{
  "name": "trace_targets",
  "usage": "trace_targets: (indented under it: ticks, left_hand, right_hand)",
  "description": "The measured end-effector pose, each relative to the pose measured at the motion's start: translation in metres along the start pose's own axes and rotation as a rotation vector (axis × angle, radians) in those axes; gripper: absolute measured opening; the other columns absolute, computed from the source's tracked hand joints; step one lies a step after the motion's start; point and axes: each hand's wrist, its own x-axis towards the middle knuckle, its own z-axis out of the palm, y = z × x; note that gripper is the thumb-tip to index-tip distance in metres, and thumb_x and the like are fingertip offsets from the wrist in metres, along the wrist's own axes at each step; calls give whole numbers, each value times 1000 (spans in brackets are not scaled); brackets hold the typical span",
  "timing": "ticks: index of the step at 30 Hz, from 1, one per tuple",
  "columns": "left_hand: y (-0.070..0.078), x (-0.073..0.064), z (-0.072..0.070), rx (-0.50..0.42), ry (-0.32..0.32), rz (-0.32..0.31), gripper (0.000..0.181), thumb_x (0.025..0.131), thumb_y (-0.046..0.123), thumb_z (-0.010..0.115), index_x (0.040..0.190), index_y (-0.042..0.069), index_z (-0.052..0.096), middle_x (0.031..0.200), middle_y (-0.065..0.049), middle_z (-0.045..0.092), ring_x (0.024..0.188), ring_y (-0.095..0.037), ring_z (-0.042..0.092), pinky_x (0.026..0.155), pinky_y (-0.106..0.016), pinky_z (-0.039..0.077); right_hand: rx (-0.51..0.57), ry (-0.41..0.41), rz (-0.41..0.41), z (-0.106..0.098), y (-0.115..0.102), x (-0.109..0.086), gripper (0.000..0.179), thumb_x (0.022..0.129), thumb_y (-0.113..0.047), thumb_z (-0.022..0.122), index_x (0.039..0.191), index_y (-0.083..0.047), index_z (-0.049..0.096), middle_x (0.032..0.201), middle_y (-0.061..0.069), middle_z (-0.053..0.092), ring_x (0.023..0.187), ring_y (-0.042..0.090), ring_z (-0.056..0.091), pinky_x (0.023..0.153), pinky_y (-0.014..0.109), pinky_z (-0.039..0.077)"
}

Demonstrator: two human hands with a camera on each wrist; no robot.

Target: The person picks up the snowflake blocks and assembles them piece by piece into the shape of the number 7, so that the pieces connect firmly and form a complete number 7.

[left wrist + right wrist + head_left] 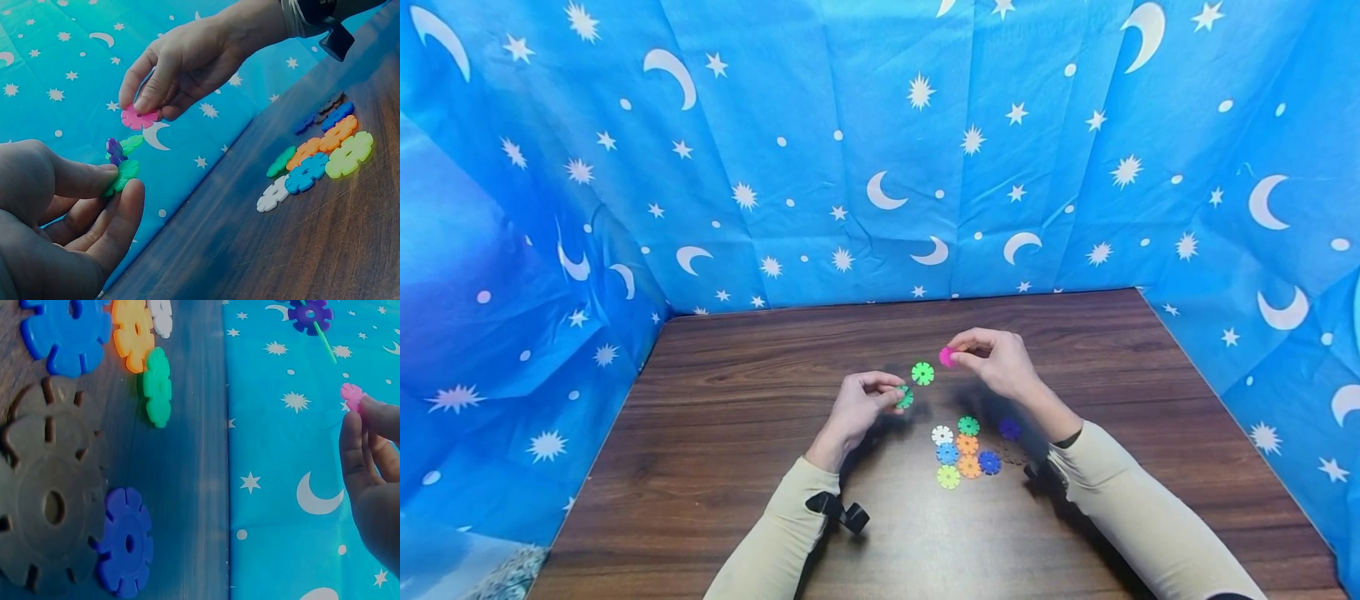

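Observation:
My left hand (859, 408) pinches a green notched disc (127, 175) between thumb and fingers, raised above the table. Slotted to it are a purple disc (310, 315) and a brighter green disc (922, 373), which stick out from the fingertips as a small cluster. Across from them, my right hand (1002, 364) pinches a pink notched disc (139, 117) by its edge. In the left wrist view the pink disc is just above the bright green one, with a small gap between. The purple disc is hidden in the head view.
Loose notched discs lie grouped on the brown wooden table (715, 467) below my hands: white (942, 435), green (967, 426), light blue (947, 453), yellow-green (948, 477), two orange (969, 465), two dark blue (989, 462), and overlapping brown ones (53, 544). A blue star-patterned cloth (850, 167) hangs behind.

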Motion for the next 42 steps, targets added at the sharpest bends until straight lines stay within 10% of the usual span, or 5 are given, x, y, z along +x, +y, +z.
trace_targets:
  ticks: [17,26,36,42]
  left_hand:
    - [-3,2,1,9,-2,13,19,85,-10,66,103,-17,65,74,-2,66,67,-12,65,65,-31,60]
    - [-3,2,1,-4,-12,4,20,86,-10,65,105,-17,64,75,-2,66,69,-12,66,66,-31,61]
    - [-5,2,1,-10,-11,23,21,85,-12,65,104,-19,63,74,-2,66,66,-11,66,65,-29,60]
    - [-5,4,1,-12,-12,15,20,85,-12,65,104,-18,63,75,-3,66,67,-13,66,65,-29,60]
  right_hand:
    - [128,-30,15,9,-2,3,11,84,-5,74,95,-6,74,91,11,74,77,11,68,63,17,53]
    - [138,-39,2,1,-41,-2,9,86,4,70,95,4,71,90,19,73,77,23,69,62,20,54]
    - [223,-58,25,14,-3,3,10,85,3,71,94,2,71,91,18,72,78,22,69,66,42,58]
    - [269,-59,16,16,3,5,7,86,-3,72,93,-2,71,91,16,72,77,7,67,67,30,59]
